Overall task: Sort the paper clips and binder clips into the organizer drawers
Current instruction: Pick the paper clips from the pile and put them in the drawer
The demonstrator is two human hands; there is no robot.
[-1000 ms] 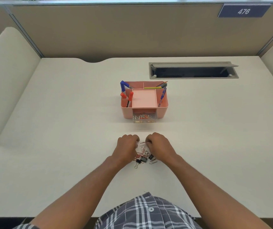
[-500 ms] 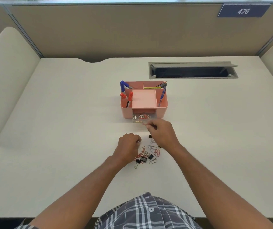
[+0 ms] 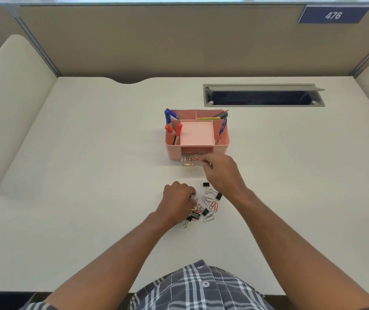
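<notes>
A pink desk organizer (image 3: 173, 151) stands mid-desk with its clear lower drawer (image 3: 188, 161) pulled out; paper clips lie inside it. My right hand (image 3: 221, 173) hovers at the drawer's right front corner, fingertips pinched together over it on a small paper clip that is barely visible. Nearer to me lies a loose pile of red and silver paper clips (image 3: 210, 203) mixed with black binder clips (image 3: 206, 185). My left hand (image 3: 177, 202) rests on the desk at the pile's left edge with its fingers curled; what lies under them is hidden.
Blue and red markers (image 3: 168, 115) and pencils stand in the organizer's top compartments. A grey cable slot (image 3: 264, 95) is cut into the desk at the back right. Beige partition walls close off the back and both sides.
My right hand left the pile and moved forward to the open drawer, uncovering more clips on the desk. My left hand has stayed where it was.
</notes>
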